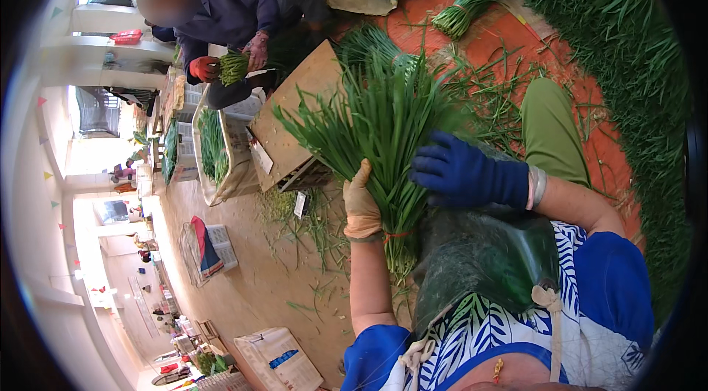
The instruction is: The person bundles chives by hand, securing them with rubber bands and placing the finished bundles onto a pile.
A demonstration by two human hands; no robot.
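A big bundle of green garlic chives [382, 125] stands in front of me, leaves up and cut ends down, with a red band [397, 236] tied near the stem ends. My left hand [361, 206], in a tan glove, is closed around the bundle's left side above the band, thumb pointing up. On the other side, my right hand [470, 175], in a dark blue glove, lies against the leaves with its fingers stretched out and slightly apart. Some leaves just above it are blurred. A dark green apron [479, 265] covers my lap below the bundle.
Heaped chives [590, 22] line the right side. Loose leaves lie on an orange sheet [582, 111]. A wooden board [313, 85] stands ahead left, beside a white crate [203, 184] of greens. Beyond, a gloved co-worker [232, 7] holds a green bunch [234, 68].
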